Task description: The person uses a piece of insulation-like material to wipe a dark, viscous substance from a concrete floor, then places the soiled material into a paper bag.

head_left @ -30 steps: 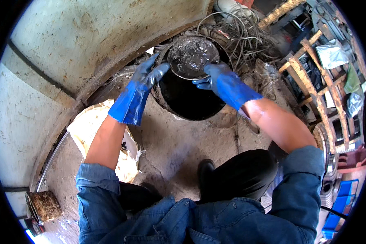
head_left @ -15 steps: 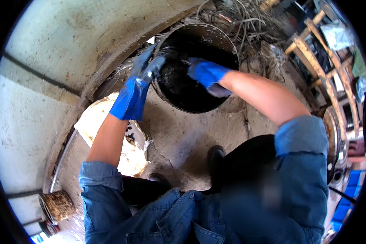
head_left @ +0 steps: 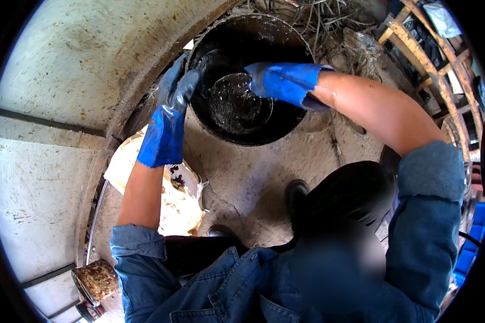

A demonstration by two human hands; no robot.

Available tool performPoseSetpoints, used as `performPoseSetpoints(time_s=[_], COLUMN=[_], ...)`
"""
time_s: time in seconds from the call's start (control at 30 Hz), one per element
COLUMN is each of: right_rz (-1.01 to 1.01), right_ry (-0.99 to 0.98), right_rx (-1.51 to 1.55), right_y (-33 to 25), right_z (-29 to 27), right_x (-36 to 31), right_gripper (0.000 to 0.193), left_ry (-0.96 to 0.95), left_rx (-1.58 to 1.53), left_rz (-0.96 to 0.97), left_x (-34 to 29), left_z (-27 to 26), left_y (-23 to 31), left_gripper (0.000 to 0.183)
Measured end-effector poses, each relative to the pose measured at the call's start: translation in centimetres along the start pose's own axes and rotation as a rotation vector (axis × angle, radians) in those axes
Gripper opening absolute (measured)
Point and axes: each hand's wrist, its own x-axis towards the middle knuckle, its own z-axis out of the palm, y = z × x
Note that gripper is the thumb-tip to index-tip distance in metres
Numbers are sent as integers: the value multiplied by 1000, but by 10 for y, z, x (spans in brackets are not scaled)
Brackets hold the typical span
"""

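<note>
A large dark drum (head_left: pixel 302 37) with a rough, stained rim stands on the floor ahead of me. My left hand (head_left: pixel 172 91), in a blue rubber glove, grips the drum's left rim, thumb toward the inside and fingers outside. Within the drum is a smaller round black container (head_left: pixel 270 116), tilted, with black, wet-looking matter (head_left: pixel 237 107) in it. My right hand (head_left: pixel 280 83), gloved in blue too, reaches over the drum and is closed at the container's upper right rim. Its fingertips are partly lost against the dark interior.
A pale sack-like container (head_left: pixel 183 207) with dark bits inside stands near my left forearm. A large curved pale wall (head_left: pixel 48 172) borders the left. Tangled strips (head_left: pixel 328 16) lie beyond the drum, a wooden frame (head_left: pixel 442 70) stands at right, and a rusty can (head_left: pixel 96 282) is at lower left.
The round container's rim and contents show more clearly inside the drum. My right hand has shifted slightly up and its forearm right. The view has moved, so the drum sits higher and further left.
</note>
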Motion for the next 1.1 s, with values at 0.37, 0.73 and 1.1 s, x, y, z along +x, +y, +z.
performPoseSetpoints(time_s=[0.37,0.73,1.1], right_rz=[-543,-67,-233], right_ry=[-10,127,-9], right_rx=[-910,-531,-533], right_y=[103,88,49], right_z=[44,49,-50], right_x=[128,143,33], right_gripper=[13,22,14], left_ry=[-47,215,144], left_rx=[-18,132,302], left_rz=[-96,-279,-191], left_x=[-4,2,28], left_z=[-6,0,30], left_y=[62,55,35], left_gripper=[66,74,66])
